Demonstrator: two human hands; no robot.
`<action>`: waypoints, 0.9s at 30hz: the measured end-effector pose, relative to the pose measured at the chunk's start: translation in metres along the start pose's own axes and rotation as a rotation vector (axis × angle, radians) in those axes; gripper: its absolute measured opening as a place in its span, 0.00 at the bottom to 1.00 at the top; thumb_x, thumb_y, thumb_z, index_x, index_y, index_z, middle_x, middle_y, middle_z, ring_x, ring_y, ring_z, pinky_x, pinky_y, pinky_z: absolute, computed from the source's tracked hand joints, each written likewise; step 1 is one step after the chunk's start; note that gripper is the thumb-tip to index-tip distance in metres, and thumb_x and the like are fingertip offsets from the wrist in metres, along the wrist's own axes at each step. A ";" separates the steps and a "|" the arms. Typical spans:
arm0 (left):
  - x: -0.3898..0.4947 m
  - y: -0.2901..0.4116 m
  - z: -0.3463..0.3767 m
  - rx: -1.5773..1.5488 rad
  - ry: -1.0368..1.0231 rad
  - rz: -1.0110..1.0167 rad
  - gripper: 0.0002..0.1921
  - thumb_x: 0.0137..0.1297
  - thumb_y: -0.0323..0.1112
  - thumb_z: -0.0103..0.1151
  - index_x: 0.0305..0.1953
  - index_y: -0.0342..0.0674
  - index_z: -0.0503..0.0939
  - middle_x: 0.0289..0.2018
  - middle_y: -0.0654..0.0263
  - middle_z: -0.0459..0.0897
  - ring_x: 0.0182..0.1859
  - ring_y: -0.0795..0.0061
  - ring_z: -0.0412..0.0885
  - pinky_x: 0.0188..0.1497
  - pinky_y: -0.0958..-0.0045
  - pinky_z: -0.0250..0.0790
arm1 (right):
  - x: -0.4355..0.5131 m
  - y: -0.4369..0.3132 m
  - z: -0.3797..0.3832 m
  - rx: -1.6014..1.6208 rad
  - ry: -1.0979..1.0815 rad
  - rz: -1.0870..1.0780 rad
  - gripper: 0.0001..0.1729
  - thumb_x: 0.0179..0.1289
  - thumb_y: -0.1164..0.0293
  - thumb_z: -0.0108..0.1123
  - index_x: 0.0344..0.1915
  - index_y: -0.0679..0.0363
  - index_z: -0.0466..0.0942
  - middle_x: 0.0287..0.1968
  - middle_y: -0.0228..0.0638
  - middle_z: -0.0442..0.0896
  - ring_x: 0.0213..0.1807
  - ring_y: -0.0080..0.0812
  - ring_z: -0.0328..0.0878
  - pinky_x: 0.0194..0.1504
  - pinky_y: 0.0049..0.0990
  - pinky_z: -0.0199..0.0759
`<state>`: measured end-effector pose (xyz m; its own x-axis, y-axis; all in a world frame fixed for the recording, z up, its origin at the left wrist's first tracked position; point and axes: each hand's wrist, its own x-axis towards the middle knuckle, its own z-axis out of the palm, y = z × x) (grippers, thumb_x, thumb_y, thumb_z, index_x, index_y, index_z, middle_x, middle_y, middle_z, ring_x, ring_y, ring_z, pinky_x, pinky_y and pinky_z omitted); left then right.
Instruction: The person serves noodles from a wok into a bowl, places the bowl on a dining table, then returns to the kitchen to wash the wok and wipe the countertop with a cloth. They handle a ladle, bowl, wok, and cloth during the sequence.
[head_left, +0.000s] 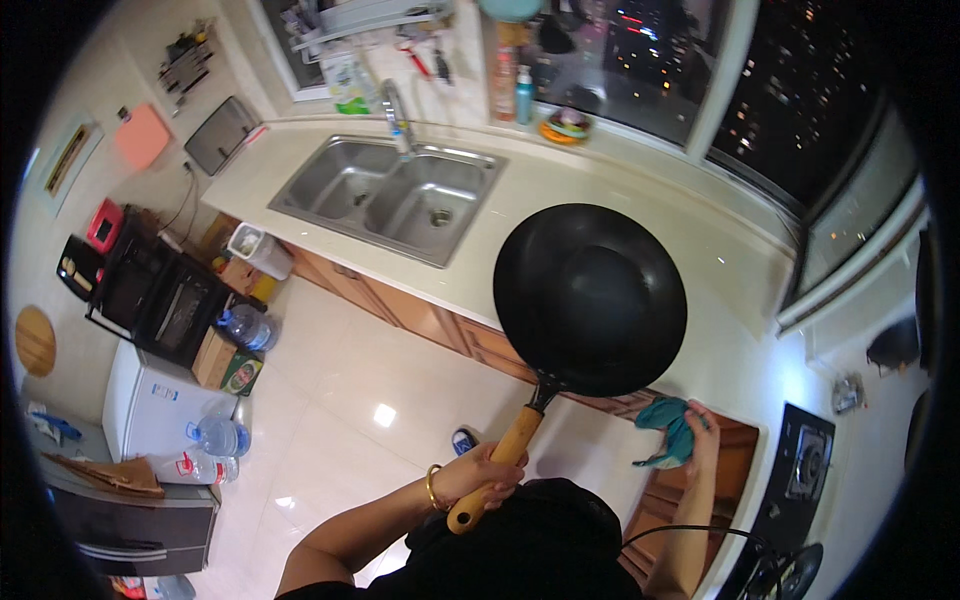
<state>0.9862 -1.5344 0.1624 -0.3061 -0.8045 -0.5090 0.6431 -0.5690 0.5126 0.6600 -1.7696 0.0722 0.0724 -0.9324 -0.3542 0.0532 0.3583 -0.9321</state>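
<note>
A black wok (581, 300) is held up in front of me, its dark inside facing the camera. My left hand (484, 474) grips its wooden handle (517, 439) near the end with the hanging hole. The wok hides part of the counter edge and the cabinet fronts behind it. To the right of the wok, my right hand (701, 435) clasps a crumpled teal cloth (671, 427). A gap shows between the cloth and the wok.
A double-bowl steel sink (397, 187) with a faucet (397, 120) is set in the pale countertop (720, 315). A black gas stove (810, 457) lies at right. Bottles and a bowl (566, 126) line the windowsill. Water jugs (217, 435) and an oven (180, 300) are at left.
</note>
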 end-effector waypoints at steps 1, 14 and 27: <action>-0.017 0.012 -0.019 -0.013 0.032 0.024 0.09 0.61 0.30 0.57 0.38 0.41 0.67 0.17 0.75 0.68 0.14 0.86 0.66 0.17 0.82 0.63 | 0.024 -0.002 0.020 -0.038 0.013 -0.026 0.13 0.62 0.74 0.61 0.47 0.63 0.78 0.43 0.35 0.81 0.43 0.28 0.77 0.46 0.23 0.72; -0.135 0.142 -0.226 -0.257 0.354 0.311 0.08 0.64 0.28 0.55 0.40 0.43 0.66 0.18 0.75 0.65 0.13 0.86 0.62 0.16 0.82 0.57 | 0.175 0.070 0.287 -0.884 -0.120 -0.564 0.28 0.59 0.66 0.65 0.58 0.63 0.71 0.63 0.52 0.68 0.67 0.47 0.62 0.68 0.37 0.55; -0.141 0.257 -0.375 -0.376 0.504 0.495 0.08 0.64 0.28 0.53 0.41 0.38 0.66 0.17 0.74 0.64 0.12 0.86 0.63 0.12 0.82 0.60 | 0.226 0.010 0.598 -0.691 -0.424 -0.728 0.23 0.59 0.76 0.60 0.55 0.59 0.73 0.59 0.46 0.72 0.61 0.47 0.70 0.62 0.35 0.64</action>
<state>1.4577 -1.5034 0.1064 0.3732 -0.7235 -0.5807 0.8422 0.0018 0.5391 1.2728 -1.9479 0.0278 0.5946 -0.7699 0.2316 -0.3391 -0.5014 -0.7960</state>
